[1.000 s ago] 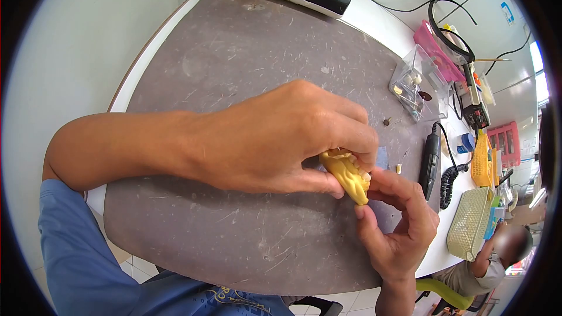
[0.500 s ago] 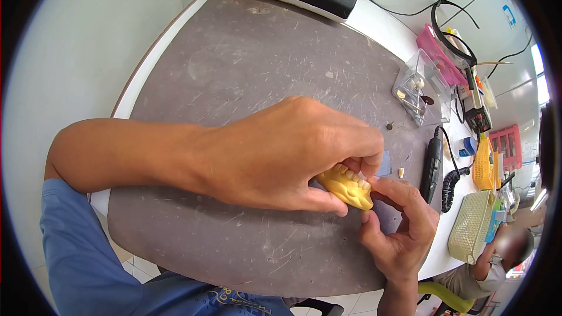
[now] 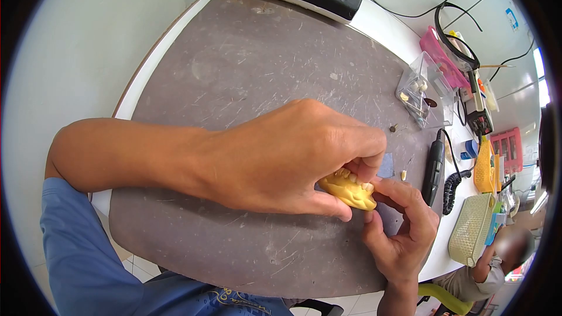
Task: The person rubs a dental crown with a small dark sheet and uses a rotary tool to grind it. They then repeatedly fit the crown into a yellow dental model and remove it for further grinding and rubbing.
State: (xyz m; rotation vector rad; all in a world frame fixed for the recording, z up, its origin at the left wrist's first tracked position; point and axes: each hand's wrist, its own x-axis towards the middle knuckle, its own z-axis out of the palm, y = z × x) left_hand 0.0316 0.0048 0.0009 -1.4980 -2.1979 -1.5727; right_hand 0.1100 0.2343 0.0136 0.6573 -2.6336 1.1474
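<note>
Yellow dental model (image 3: 349,195) held over the grey-brown mat (image 3: 234,70), at about 4 o'clock from the mat's middle, pale teeth (image 3: 352,177) along the 1 o'clock edge. Clasped by the left hand (image 3: 287,161), thumb against the 7 o'clock side, other fingers curled over the teeth, some hidden. Pinched too at the 3 o'clock end by the right hand (image 3: 413,231), index fingertip at 2 o'clock, thumb at 5. From the model: near, at 2 o'clock, a blue patch (image 3: 385,165) and a tooth-like piece (image 3: 404,174); beyond these, between 2 and 3, a black handpiece (image 3: 433,169); well apart, at 1, a clear box (image 3: 439,114).
</note>
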